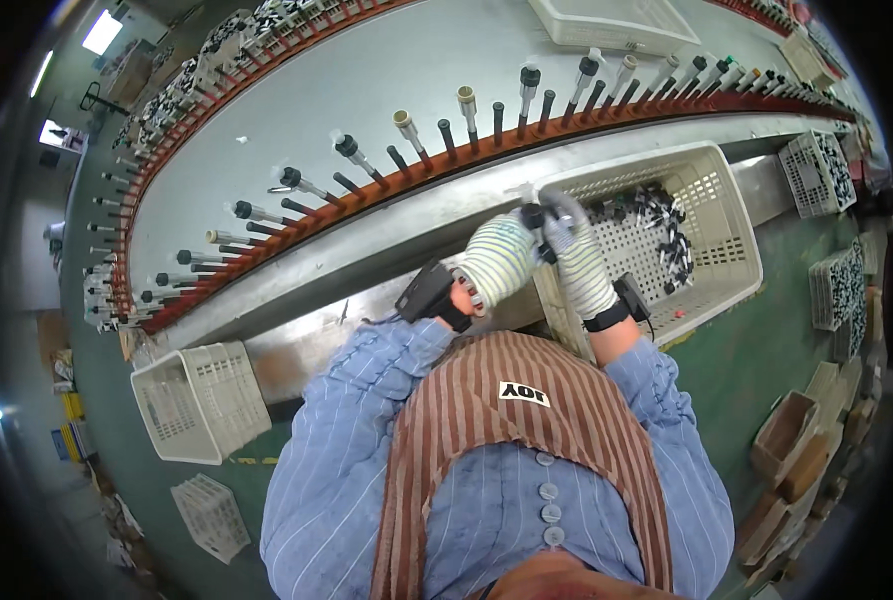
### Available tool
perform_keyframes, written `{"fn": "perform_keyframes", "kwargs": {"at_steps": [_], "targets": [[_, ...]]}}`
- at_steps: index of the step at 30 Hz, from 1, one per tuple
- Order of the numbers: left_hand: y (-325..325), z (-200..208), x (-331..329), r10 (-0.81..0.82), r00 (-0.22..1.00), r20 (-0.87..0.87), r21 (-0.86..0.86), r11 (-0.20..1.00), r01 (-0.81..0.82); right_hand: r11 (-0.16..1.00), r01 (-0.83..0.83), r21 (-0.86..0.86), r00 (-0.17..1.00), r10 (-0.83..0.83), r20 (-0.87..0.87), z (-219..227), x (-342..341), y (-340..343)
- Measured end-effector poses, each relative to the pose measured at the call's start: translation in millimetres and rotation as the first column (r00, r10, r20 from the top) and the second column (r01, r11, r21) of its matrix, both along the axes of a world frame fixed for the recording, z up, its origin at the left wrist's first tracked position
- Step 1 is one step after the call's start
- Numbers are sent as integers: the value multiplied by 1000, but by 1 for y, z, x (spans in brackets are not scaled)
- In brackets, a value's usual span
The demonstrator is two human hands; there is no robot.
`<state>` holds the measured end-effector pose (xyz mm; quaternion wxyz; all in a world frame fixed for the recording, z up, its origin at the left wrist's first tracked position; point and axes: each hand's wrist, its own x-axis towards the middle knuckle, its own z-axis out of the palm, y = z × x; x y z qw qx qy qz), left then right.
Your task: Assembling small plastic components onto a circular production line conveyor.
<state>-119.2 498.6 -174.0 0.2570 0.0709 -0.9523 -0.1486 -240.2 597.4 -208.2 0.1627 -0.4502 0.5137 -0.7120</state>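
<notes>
– Nearest to the camera is what?

– Blue striped shirt (486,500), and over it a brown striped apron (511,365). Beyond them is a large perforated plastic crate (716,225); I will measure all places from it.

– Where are the hands, and how do they stand?

– Left hand (501,255) is just outside the crate's left side. Right hand (576,250) is over the left part of the crate. Both wear striped gloves. Their fingers are bent toward each other and seem to pinch one small black piece (533,217) between them. Which hand carries the weight, I cannot tell.

– So where is this piece exactly?

– It is near the crate's far left corner, between the fingertips. Its long axis is partly covered, but it appears to point away from the body. Both hands are equally near to it; to the loose black and white parts (674,255) inside the crate, the right hand is nearer.

– And behind the crate?

– On the grey table (366,110) a curved red-brown rail (486,148) passes beyond the crate's far side, with upright pegs, some carrying black-capped tubes. Another white crate (201,400) stands well to the left.
</notes>
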Motion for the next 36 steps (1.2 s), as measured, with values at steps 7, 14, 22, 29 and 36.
{"fn": "perform_keyframes", "kwargs": {"at_steps": [7, 14, 22, 29, 36], "targets": [[-93, -28, 9, 431, 898, 92, 94, 894, -439, 945, -117, 305, 990, 87, 112, 11, 39, -78], [-177, -91, 71, 290, 932, 219, 39, 951, -305, 943, -280, 181, 664, 54, 746, -40, 19, -135], [-160, -77, 24, 454, 874, -175, 266, 876, -402, 939, -284, 196, 620, 24, 784, -70, 19, -138], [-166, -84, -6, 378, 925, 44, 185, 906, -380, 928, -324, 183, 606, 55, 794, -68, 13, -104], [-171, 59, 112, 659, 462, -594, 684, 716, -141, 902, -395, 172, 570, 93, 816, -36, 39, -74]]}}
